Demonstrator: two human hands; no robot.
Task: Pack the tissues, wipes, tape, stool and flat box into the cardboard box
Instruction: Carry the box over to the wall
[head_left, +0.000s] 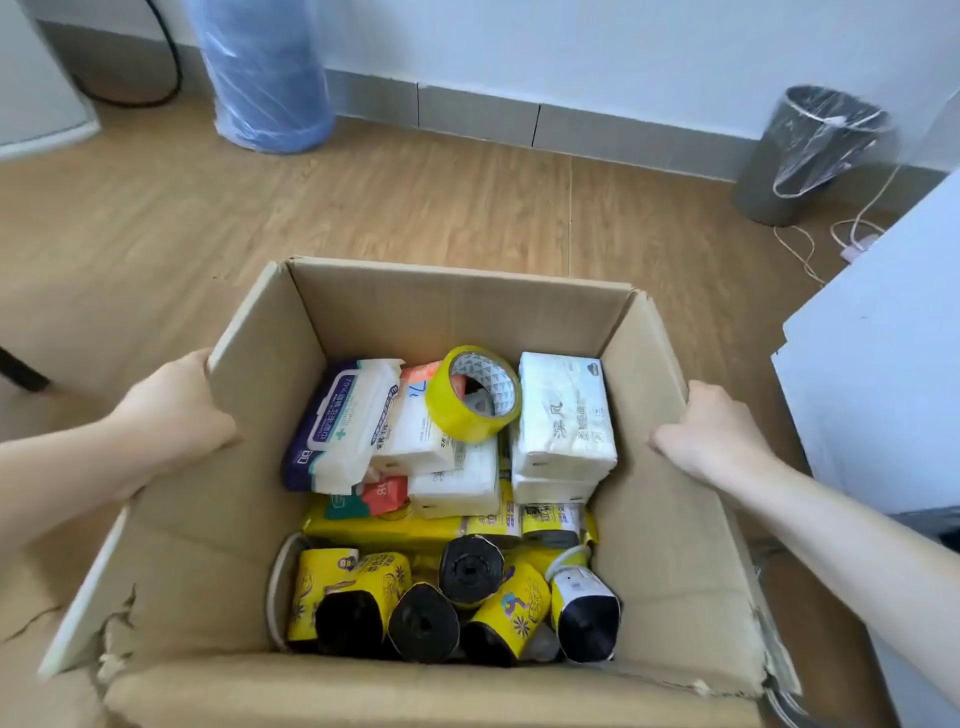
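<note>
An open cardboard box (457, 306) stands on the wooden floor below me. My left hand (174, 402) grips the box's left flap and my right hand (714, 434) grips the right flap. Inside lie a purple-and-white wipes pack (343, 423), white tissue packs (563, 410), and a yellow tape roll (472, 395) resting on top of them. Several yellow-wrapped rolls with black cores (423, 621) fill the near end of the box. No stool or flat box is in sight.
A blue plastic-wrapped cylinder (265, 73) stands at the back left wall. A grey bin with a plastic liner (802, 150) sits at the back right, cables trailing beside it. White furniture (883, 364) stands close on the right. A dark leg (21, 371) shows at the left edge.
</note>
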